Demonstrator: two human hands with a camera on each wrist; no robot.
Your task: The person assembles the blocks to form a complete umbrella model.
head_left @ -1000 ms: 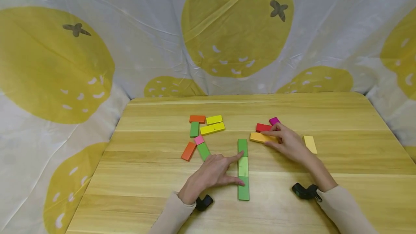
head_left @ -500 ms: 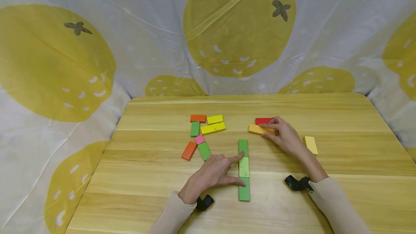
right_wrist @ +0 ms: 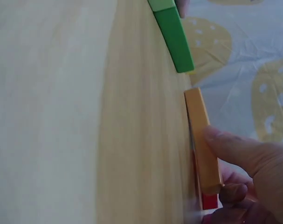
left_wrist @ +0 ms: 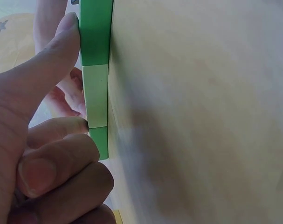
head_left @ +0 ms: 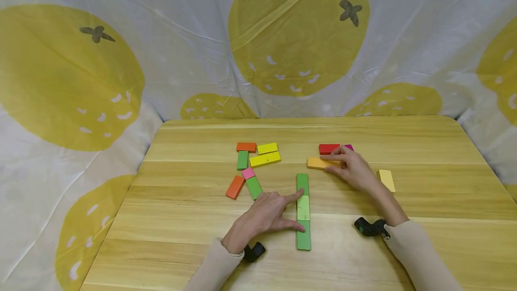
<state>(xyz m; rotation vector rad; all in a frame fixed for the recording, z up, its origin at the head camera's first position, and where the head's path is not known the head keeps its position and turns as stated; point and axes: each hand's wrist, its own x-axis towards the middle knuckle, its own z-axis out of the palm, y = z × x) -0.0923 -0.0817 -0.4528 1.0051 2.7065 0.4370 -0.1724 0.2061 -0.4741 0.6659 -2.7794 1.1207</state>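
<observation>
My left hand [head_left: 264, 214] reaches its index fingertip and thumb to a column of three blocks. The upper green block [head_left: 302, 183] meets the index finger, the lower green block [head_left: 304, 239] meets the thumb, and a light green block [head_left: 303, 208] lies between. In the left wrist view the thumb lies along a green side and the other fingers curl. My right hand [head_left: 353, 167] pinches an orange block [head_left: 316, 163] beyond the column's top, to its right; fingers cover its right end. Behind it lie a red block [head_left: 329, 149] and a partly hidden magenta block [head_left: 349, 147].
Farther left is a group with yellow blocks [head_left: 265, 159], orange-red blocks [head_left: 234, 187], a pink block [head_left: 248, 173] and green blocks [head_left: 242, 160]. A pale yellow block [head_left: 386, 180] lies right of my right hand. A patterned cloth [head_left: 194, 48] hangs behind the wooden table [head_left: 173, 228].
My right hand has moved the orange block away from me and slightly left. The red block has shifted farther back, and the magenta one now shows at its right end. My left hand stays put.
</observation>
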